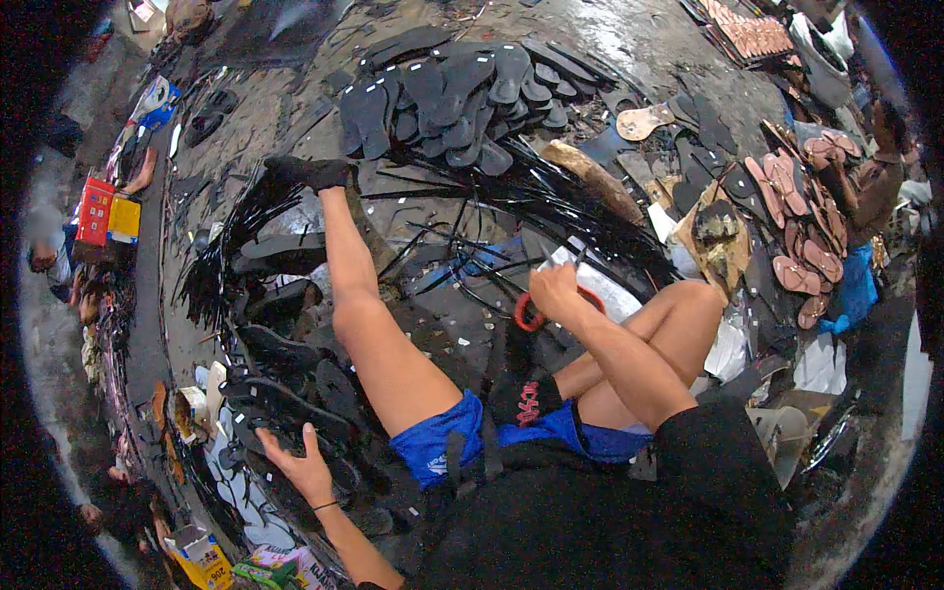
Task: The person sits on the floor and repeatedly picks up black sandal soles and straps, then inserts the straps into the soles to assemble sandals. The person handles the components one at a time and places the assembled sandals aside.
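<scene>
"Where's the right hand (554,288)?"

"On the near side of the heap of black soles (442,93), its grip curled closed, seemingly around a red-handled tool (519,314); the fist hides exactly where it pinches. Held between the legs, it's probably easier to watch."

"And the left hand (307,470)?"

"Well to the near left of the heap, grip spread over black footwear (278,401). I can't tell whether it touches."

"Why the black strips (580,208) there?"

"They lie along the heap's near edge, probably for reach while seated."
</scene>
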`<act>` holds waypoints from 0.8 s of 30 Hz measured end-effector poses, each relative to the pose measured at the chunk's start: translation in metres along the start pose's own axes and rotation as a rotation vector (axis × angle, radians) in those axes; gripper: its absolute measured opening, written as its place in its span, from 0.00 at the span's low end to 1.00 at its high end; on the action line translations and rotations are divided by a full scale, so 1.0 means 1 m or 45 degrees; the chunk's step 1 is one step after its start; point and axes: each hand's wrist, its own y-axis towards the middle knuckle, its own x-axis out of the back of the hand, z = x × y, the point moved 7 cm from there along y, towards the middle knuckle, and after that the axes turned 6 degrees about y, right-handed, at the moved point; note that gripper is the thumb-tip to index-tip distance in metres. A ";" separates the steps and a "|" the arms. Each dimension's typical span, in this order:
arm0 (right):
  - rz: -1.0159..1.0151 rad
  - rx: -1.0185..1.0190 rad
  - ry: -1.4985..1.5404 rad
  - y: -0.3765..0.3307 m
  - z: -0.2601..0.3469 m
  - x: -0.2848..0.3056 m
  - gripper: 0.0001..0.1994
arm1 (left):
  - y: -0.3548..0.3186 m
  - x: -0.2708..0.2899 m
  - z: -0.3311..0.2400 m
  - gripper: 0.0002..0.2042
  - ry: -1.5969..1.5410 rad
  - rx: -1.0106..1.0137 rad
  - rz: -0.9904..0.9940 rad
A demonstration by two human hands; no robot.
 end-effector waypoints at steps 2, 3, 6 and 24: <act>-0.112 0.061 -0.003 -0.002 0.023 0.024 0.07 | -0.010 -0.009 -0.012 0.39 -0.102 0.026 0.100; -0.171 0.084 0.001 -0.001 0.034 0.032 0.07 | -0.012 -0.015 -0.028 0.37 -0.182 -0.049 0.095; -0.455 -0.054 0.199 0.014 0.036 -0.001 0.07 | -0.016 -0.065 -0.110 0.30 -0.392 -0.187 0.308; 0.272 0.085 2.640 -0.098 0.099 0.101 0.15 | 0.016 -0.166 -0.269 0.21 -1.496 0.196 1.143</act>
